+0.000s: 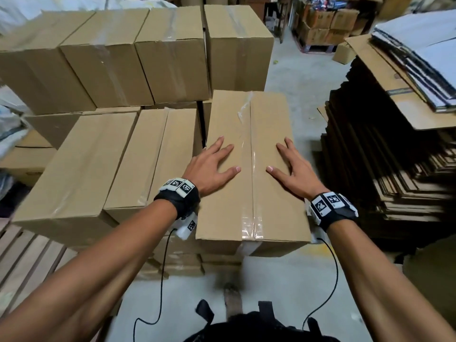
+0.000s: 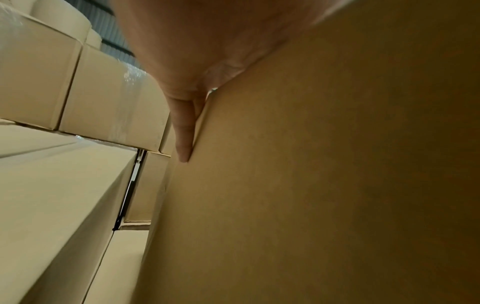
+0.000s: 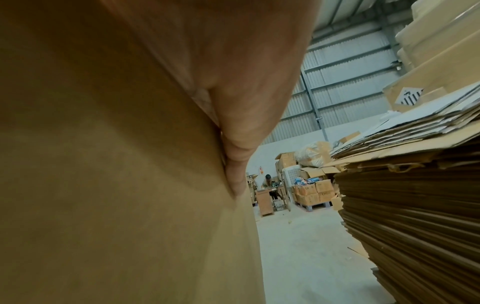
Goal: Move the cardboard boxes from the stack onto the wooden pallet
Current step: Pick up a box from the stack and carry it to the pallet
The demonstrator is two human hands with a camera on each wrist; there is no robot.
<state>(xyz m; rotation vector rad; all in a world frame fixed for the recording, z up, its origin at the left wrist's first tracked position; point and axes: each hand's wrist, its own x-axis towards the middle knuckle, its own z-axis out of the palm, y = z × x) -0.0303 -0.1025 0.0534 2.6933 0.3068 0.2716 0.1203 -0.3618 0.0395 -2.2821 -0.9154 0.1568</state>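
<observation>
A taped cardboard box (image 1: 249, 124) lies at the right end of a lower tier of boxes, its near end sticking out past the boxes under it. My left hand (image 1: 214, 161) lies flat on its top, left of the tape seam, fingers straight and spread. My right hand (image 1: 288, 164) lies flat on the top, right of the seam. In the left wrist view the left hand (image 2: 187, 127) presses on the box (image 2: 324, 185). The right wrist view shows the right hand (image 3: 239, 154) against the box (image 3: 103, 185). A wooden pallet (image 1: 27, 262) shows at lower left.
More boxes (image 1: 138, 53) form a higher tier behind and a lower tier (image 1: 81, 166) to the left. A tall pile of flattened cardboard (image 1: 385, 154) stands at the right across a strip of concrete floor (image 1: 293, 77). Far back, a person (image 3: 269, 182) sits at a desk.
</observation>
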